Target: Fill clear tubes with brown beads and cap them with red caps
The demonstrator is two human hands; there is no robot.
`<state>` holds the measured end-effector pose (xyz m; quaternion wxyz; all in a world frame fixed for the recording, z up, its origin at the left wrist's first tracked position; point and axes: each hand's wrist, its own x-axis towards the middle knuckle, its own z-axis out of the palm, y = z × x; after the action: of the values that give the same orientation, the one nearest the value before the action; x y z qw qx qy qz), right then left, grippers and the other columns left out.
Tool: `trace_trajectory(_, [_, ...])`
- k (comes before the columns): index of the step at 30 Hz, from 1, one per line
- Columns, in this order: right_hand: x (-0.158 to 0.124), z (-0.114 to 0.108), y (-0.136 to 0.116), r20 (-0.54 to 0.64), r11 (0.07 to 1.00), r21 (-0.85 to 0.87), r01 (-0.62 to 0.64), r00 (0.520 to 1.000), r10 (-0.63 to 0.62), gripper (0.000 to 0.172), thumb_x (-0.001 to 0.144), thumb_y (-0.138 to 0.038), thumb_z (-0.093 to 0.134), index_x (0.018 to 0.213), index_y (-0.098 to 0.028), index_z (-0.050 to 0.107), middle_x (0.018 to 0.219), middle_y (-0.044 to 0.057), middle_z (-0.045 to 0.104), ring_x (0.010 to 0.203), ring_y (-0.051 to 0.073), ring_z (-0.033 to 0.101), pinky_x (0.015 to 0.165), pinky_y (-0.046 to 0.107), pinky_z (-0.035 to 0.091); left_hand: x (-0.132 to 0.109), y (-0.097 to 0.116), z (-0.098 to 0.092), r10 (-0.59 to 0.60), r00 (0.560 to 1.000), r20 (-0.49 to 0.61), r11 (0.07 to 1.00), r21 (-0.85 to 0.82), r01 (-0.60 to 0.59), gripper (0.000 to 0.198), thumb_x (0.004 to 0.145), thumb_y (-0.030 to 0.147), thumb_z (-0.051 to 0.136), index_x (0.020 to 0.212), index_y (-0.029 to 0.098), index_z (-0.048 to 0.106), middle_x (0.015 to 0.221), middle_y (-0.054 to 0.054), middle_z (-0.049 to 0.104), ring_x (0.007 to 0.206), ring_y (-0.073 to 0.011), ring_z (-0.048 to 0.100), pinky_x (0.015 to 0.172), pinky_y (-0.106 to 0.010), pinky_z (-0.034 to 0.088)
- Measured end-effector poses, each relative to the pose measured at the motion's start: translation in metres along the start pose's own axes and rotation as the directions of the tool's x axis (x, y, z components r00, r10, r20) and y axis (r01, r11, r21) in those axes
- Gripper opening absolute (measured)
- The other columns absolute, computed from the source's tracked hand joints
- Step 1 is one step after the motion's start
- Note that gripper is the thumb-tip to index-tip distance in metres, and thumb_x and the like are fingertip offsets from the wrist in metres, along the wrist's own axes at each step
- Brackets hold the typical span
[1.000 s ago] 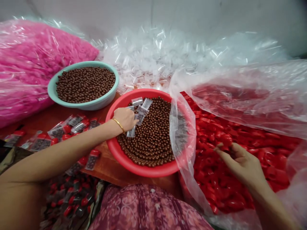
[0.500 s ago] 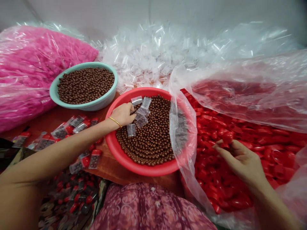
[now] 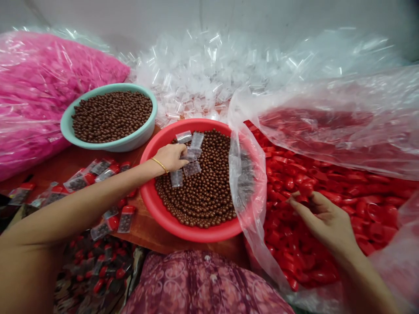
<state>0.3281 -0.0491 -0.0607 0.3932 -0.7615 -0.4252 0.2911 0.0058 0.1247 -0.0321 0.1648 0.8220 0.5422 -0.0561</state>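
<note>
My left hand (image 3: 170,157), a gold bangle at its wrist, reaches over the red basin (image 3: 153,216) of round brown balls (image 3: 209,192). Thumb and fingers close on a clear plastic container (image 3: 194,152). More clear containers lie on the balls around it, one of them (image 3: 176,178) just below the hand. On the right, my right hand (image 3: 327,218) pinches a red plastic cap (image 3: 306,189) between thumb and fingers, above a heap of red caps (image 3: 294,244) in an open plastic bag. Part of that bag (image 3: 237,170) drapes over the basin's right side.
A pale blue basin (image 3: 152,120) of brown balls stands at the back left, beside a bag of pink pieces (image 3: 49,87). Clear containers (image 3: 199,65) pile up along the wall. Filled, red-capped containers (image 3: 126,218) lie on the table, with more in a box (image 3: 101,266) below.
The whole view has shifted slightly, moving things a little to the left. Both hands keep nearly the same pose and still grip the container and the red cap.
</note>
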Motion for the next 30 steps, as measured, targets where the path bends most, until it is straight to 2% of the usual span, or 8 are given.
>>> trace_trajectory(5, [-0.001,-0.002,0.003,-0.023,1.0,-0.019,-0.002,1.0,0.002,0.024,0.055,-0.04,0.067,0.071,-0.023,0.061,0.071,0.003,0.069,0.067,0.022,0.063,0.067,0.036,0.05,-0.005,-0.002,-0.017,-0.037,0.977,-0.209,0.992,-0.126,0.01,0.043,0.076,0.029,0.058,0.117,0.015,0.053,0.092,-0.004,0.069,0.088,-0.0197,0.064,0.08,-0.028,0.046])
trace_trajectory(7, [0.0,-0.002,0.004,-0.025,1.0,-0.011,-0.013,1.0,0.013,0.025,0.054,-0.04,0.067,0.071,-0.023,0.061,0.072,0.004,0.069,0.068,0.022,0.063,0.069,0.036,0.051,-0.011,0.003,-0.022,-0.066,0.982,-0.179,0.985,-0.17,0.035,0.049,0.072,0.026,0.061,0.119,0.013,0.052,0.088,-0.004,0.07,0.086,-0.0196,0.065,0.078,-0.028,0.047])
trace_trajectory(10, [0.0,0.0,0.004,-0.025,1.0,0.007,-0.022,0.999,0.022,0.025,0.054,-0.04,0.067,0.071,-0.023,0.06,0.072,0.003,0.068,0.07,0.022,0.064,0.072,0.037,0.052,-0.023,0.019,-0.015,-0.087,0.98,0.178,0.908,-0.39,0.152,0.022,0.069,0.025,0.064,0.089,0.015,0.065,0.069,-0.001,0.068,0.064,-0.0153,0.064,0.061,-0.023,0.048])
trace_trajectory(13, [0.0,0.001,0.003,-0.023,1.0,0.017,-0.025,0.999,0.025,0.026,0.053,-0.039,0.068,0.072,-0.023,0.06,0.073,0.003,0.068,0.07,0.022,0.064,0.073,0.037,0.052,-0.031,0.039,0.009,-0.022,0.821,0.57,0.755,-0.529,0.387,0.011,0.073,0.021,0.06,0.064,0.015,0.061,0.055,0.0,0.063,0.049,-0.011,0.058,0.048,-0.019,0.045])
trace_trajectory(16, [-0.001,0.001,0.003,-0.024,0.999,0.025,-0.035,0.999,0.036,0.027,0.053,-0.039,0.069,0.073,-0.023,0.06,0.074,0.003,0.069,0.071,0.022,0.064,0.075,0.038,0.052,-0.024,0.053,0.032,-0.043,0.718,0.695,0.701,-0.491,0.517,0.028,0.079,0.021,0.053,0.052,0.014,0.055,0.047,-0.001,0.059,0.043,-0.01,0.056,0.045,-0.019,0.045])
trace_trajectory(18, [-0.002,0.001,0.004,-0.031,0.999,0.025,-0.048,0.998,0.048,0.027,0.053,-0.04,0.069,0.072,-0.023,0.061,0.073,0.003,0.069,0.07,0.022,0.064,0.074,0.038,0.052,-0.01,0.058,0.042,-0.065,0.728,0.683,0.695,-0.493,0.524,0.032,0.082,0.023,0.051,0.051,0.014,0.053,0.044,-0.002,0.057,0.043,-0.0108,0.057,0.045,-0.018,0.046])
trace_trajectory(23, [-0.004,-0.001,0.006,-0.048,0.999,0.029,-0.039,0.998,0.04,0.026,0.053,-0.04,0.07,0.071,-0.023,0.062,0.07,0.001,0.067,0.066,0.021,0.063,0.068,0.036,0.053,0.025,0.061,0.049,-0.13,0.832,0.539,0.662,-0.578,0.478,0.02,0.082,0.023,0.054,0.065,0.012,0.056,0.06,-0.007,0.066,0.05,-0.0123,0.061,0.045,-0.018,0.046])
trace_trajectory(30, [-0.007,-0.003,-0.004,-0.042,0.996,0.088,-0.032,0.998,0.036,0.029,0.056,-0.04,0.071,0.077,-0.022,0.062,0.074,0.001,0.064,0.062,0.017,0.058,0.056,0.029,0.05,0.025,0.056,0.048,-0.119,0.968,0.221,0.578,-0.778,0.248,0.019,0.084,0.026,0.056,0.098,0.015,0.052,0.093,-0.005,0.068,0.064,-0.008,0.062,0.054,-0.017,0.048])
